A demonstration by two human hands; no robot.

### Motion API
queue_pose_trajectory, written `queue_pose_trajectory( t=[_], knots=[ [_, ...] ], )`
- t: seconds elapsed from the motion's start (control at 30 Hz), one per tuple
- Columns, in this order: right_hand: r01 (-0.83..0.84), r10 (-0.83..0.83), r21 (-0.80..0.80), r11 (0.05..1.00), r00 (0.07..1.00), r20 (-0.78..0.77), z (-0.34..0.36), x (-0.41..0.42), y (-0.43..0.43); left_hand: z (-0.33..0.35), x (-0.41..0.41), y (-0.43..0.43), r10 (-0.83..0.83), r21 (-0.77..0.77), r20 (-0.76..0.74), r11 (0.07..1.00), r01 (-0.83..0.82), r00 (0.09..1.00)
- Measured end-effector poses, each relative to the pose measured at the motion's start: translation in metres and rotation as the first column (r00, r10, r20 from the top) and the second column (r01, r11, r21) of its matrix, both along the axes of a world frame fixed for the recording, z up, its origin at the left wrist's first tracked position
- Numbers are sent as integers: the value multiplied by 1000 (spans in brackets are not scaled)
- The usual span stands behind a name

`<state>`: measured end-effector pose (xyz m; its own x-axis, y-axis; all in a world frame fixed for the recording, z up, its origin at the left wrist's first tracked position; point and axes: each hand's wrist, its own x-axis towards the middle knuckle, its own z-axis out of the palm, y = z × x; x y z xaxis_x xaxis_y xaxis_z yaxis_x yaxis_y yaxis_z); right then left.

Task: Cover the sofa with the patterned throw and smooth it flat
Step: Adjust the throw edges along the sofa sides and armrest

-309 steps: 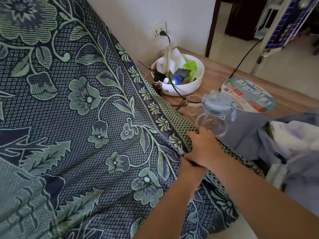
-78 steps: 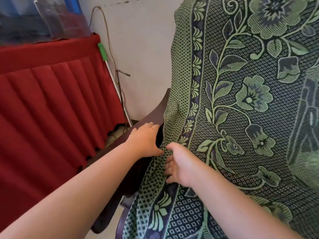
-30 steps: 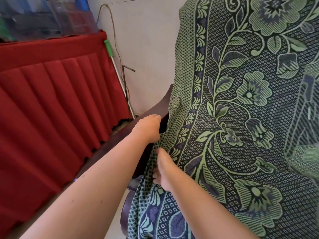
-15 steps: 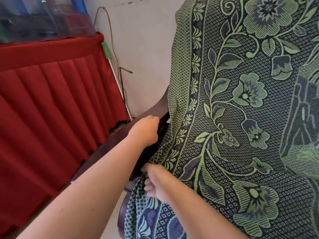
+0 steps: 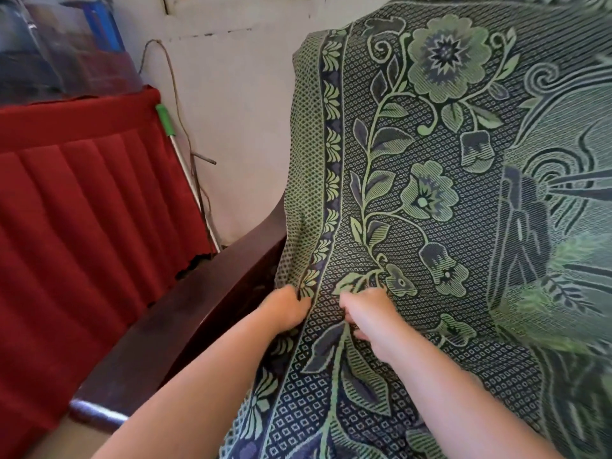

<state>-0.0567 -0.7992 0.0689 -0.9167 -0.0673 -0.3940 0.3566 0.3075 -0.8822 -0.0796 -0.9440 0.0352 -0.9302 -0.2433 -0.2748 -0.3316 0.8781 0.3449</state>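
Note:
The green and navy floral throw [image 5: 430, 200] hangs over the sofa's back and seat, filling the right of the view. The sofa's dark wooden armrest [image 5: 185, 326] shows bare to the left of the cloth's edge. My left hand [image 5: 284, 309] presses into the throw's border strip beside the armrest, fingers curled into the cloth. My right hand [image 5: 367, 313] sits a hand's width to the right, fingers bunched on a fold of the throw. Both fingertips are partly buried in the fabric.
A red pleated cloth [image 5: 82, 210] covers furniture at the left, close to the armrest. A pole with a green grip [image 5: 175, 154] and a cord lean on the white wall [image 5: 231, 111] in the gap behind. Clear plastic items [image 5: 59, 48] sit on the red top.
My left hand has left the armrest and come down onto the throw's border. My right hand has moved up and right on the cloth. The view has tilted up.

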Motion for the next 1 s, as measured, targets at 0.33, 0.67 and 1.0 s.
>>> queue_pose_trajectory(
  t=[0.33,0.67,1.0],
  knots=[
    [-142,144,41,989,989,-41,-8,10,-8,-27,-20,8,65,23,-108,998,-62,992],
    [-104,106,25,994,981,-165,-10,13,22,-24,-25,-2,-186,-340,-119,930,136,975],
    [-97,105,67,993,986,-132,-13,25,52,-10,-18,0,-168,-623,-170,782,26,971]
  ],
)
